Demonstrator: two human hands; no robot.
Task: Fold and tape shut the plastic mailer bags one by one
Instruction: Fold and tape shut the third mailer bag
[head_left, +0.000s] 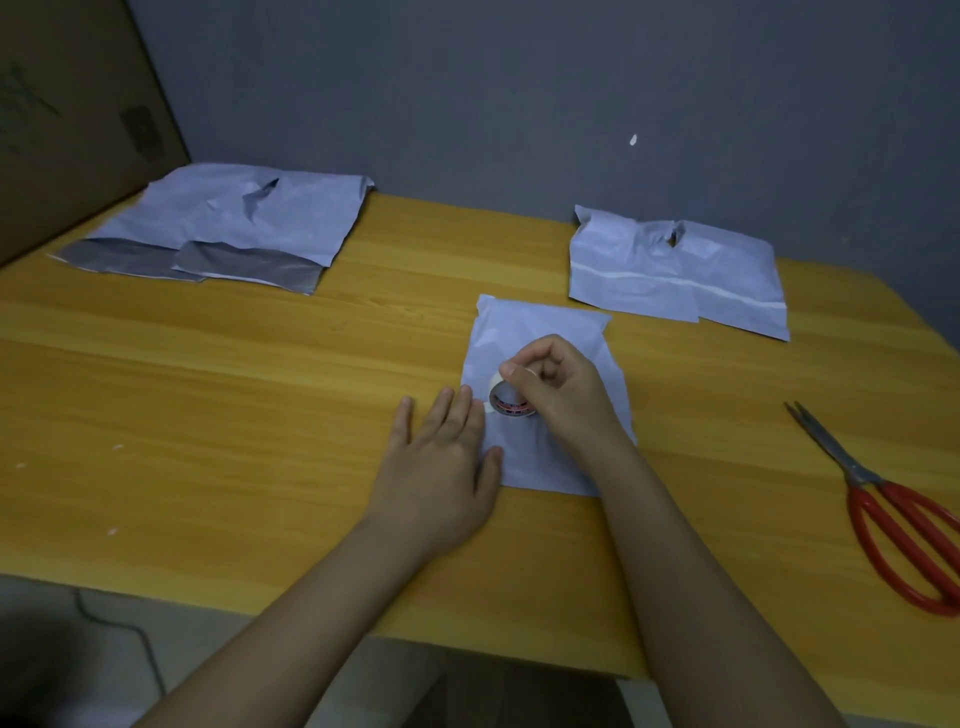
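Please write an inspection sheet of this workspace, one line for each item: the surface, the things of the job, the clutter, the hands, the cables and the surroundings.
Surface: yellow wood-grain table, with a few small white specks near its left edge.
Job's things: folded mailer bag in the middle; tape roll standing on it; flat bags at far left; second pile of bags at far right.
Clutter: red-handled scissors, closed, at the right edge.
Hands: left hand lies flat, fingers on the bag's left edge; right hand has its grip on the tape roll.
Cables: one dark cable on the floor, lower left.
Surroundings: grey wall; cardboard box at far left.
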